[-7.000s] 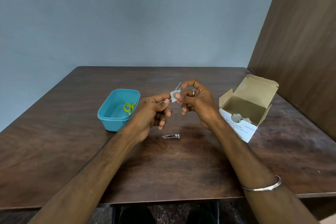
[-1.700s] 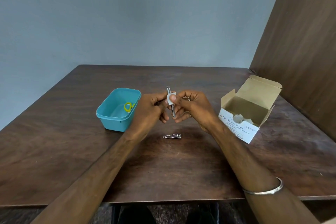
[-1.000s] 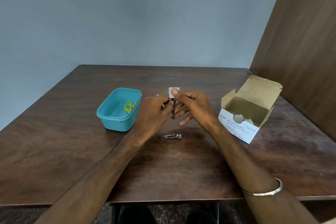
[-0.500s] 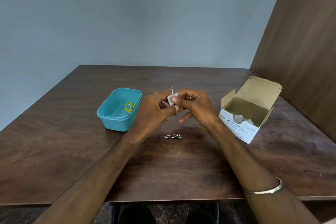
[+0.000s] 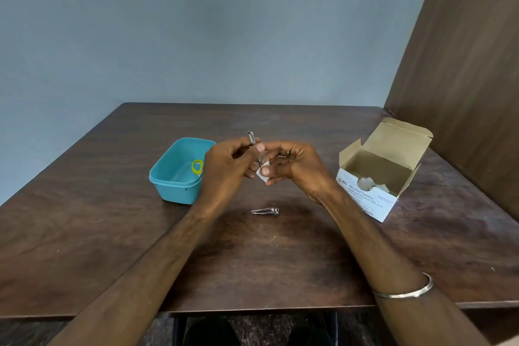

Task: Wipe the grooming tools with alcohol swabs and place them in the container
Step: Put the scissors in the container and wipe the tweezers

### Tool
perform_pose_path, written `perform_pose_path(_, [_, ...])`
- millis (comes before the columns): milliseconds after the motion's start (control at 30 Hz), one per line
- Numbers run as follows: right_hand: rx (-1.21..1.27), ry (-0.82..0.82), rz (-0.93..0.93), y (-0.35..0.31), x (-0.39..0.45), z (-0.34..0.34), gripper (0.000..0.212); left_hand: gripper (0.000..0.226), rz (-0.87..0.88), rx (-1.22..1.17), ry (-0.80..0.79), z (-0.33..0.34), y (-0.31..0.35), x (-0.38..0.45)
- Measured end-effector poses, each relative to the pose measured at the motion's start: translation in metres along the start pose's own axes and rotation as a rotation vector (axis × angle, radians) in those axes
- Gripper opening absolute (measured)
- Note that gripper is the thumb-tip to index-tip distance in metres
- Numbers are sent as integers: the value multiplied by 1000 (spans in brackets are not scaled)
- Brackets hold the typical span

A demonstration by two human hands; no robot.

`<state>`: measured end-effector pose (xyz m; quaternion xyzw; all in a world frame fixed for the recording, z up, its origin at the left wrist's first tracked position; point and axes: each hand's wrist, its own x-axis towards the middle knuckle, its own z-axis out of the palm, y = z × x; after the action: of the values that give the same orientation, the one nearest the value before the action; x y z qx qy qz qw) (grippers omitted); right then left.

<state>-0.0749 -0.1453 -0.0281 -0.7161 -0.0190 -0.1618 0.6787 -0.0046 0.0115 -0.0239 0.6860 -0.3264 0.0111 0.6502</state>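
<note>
Tweezers (image 5: pixel 252 138), maybe; mid hidden by fingers (image 5: pixel 259 148).

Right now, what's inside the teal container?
Inside the teal container, a yellow loop handle, likely small scissors, rests against the right wall. The left hand covers the rest of that tool, so its blades cannot be seen.

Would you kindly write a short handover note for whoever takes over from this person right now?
Left hand: holds the metal tweezers, tilted, one end poking above the fingers.
Right hand: pinches a white swab against the tweezers' lower end.
Blue container: to the left, a yellow-handled tool already inside.
Nail clipper: lies on the table in front of the hands, untouched.
Swab box: open, to the right, swabs inside.
Left to do: finish wiping the tweezers, place them in the container, then wipe and place the nail clipper.
</note>
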Motion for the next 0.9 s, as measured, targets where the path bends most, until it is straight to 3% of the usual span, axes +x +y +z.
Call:
perform_pose_path(200, [-23,30,5,-1,1,-3,38,19,2,-14,82,1,1,0])
perform_pose_path(400, [-254,174,16,8,4,-6,28,3,158,46,174,-7,10,1])
perform_pose_path(600, [-349,227,28,13,7,-8,32,28,267,207,238,-33,29,16])
perform_pose_path(733, [-385,204,30,14,7,-7,32,29,171,319,203,-65,41,37])
perform_pose_path(900, [-420,206,20,13,7,-7,34,17,-85,757,15,-91,37,50])
